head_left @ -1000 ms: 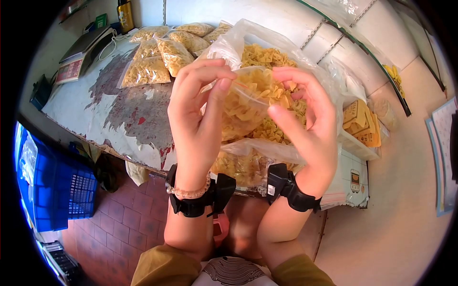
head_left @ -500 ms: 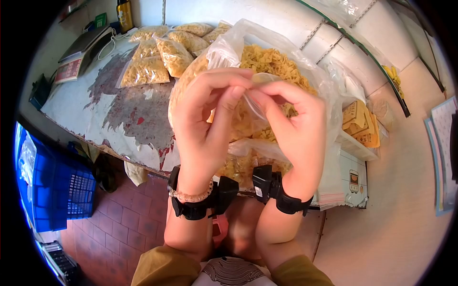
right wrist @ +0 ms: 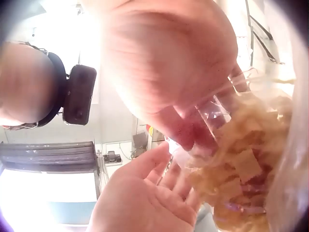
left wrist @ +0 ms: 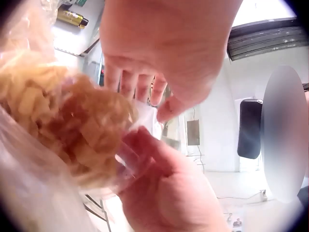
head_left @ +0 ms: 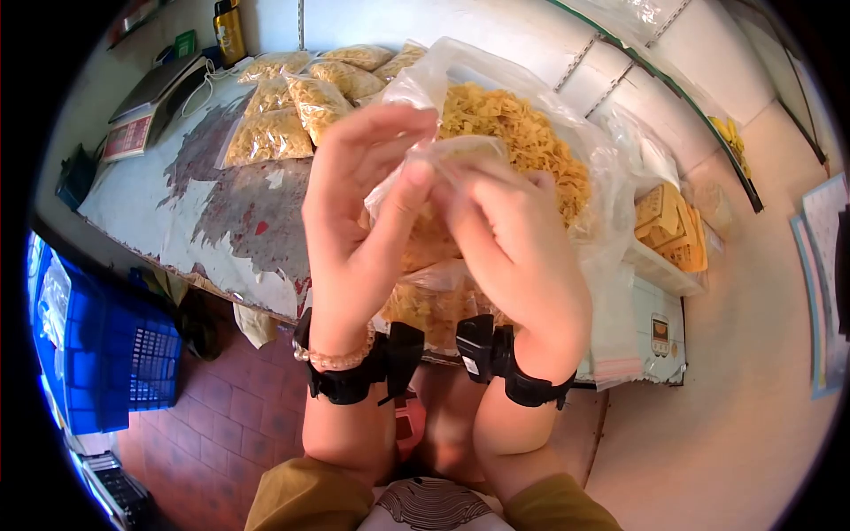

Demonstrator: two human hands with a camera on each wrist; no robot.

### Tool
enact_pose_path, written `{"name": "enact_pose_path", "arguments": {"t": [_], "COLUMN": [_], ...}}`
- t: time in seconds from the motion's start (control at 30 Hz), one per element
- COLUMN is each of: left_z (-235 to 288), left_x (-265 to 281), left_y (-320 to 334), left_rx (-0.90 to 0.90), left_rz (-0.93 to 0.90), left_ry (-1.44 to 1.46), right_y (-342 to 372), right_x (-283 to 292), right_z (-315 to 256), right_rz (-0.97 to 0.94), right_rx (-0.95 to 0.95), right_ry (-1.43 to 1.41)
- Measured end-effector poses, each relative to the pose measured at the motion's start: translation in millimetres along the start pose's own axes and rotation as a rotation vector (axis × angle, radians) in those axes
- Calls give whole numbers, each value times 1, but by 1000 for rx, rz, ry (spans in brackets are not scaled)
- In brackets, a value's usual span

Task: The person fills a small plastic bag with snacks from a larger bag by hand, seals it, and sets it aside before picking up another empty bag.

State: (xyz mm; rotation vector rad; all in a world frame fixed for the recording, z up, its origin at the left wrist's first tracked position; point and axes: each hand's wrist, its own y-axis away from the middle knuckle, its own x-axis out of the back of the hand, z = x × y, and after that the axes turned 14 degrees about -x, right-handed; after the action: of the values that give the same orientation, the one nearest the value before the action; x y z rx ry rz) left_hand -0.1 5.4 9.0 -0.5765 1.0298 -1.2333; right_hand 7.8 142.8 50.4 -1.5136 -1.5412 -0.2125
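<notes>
A clear zip bag [right wrist: 236, 169] filled with flat yellow crinkled pieces hangs between my two hands, over a large open plastic bag [head_left: 443, 66]. My left hand [head_left: 354, 221] holds the zip bag's upper edge at one side, thumb against the plastic and the other fingers spread behind it. From the other side my right hand [head_left: 527, 248] pinches the mouth of the zip bag between thumb and fingers. Loose yellow pieces [head_left: 522, 133] fill the large bag behind the hands. Both hands cover much of the zip bag in the head view.
Several filled clear bags [head_left: 270, 133] lie at the back left of the worn table [head_left: 177, 208]. A scale [head_left: 128, 133] stands farther left, near a yellow bottle [head_left: 228, 34]. Orange packets [head_left: 668, 221] sit at the right. A blue crate [head_left: 84, 336] is on the left.
My hands were apart at the zip bag's mouth, then came together along its edge. Now the right hand has moved left and turned over, and the left fingers have lifted off from the right ones.
</notes>
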Motion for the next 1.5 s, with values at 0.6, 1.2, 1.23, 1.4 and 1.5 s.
{"name": "enact_pose_path", "arguments": {"t": [0.6,1.2,1.23,1.4,1.5], "left_z": [-21,-19,-16,-20,-15], "left_x": [1,-15,-15,-10,-8], "left_y": [13,18,15,15,12], "left_rx": [79,283,279,216,260], "left_rz": [-267,-144,-154,-153,-48], "left_ry": [-460,-345,-393,-399,-345], "right_y": [-11,-7,-7,-5,-5], "right_x": [-4,-8,-5,18,30], "right_z": [3,10,10,15,25], "right_rz": [199,-9,37,273,210], "right_rx": [106,-95,-107,-105,-48], "right_ry": [-21,-407,-489,-590,-294]}}
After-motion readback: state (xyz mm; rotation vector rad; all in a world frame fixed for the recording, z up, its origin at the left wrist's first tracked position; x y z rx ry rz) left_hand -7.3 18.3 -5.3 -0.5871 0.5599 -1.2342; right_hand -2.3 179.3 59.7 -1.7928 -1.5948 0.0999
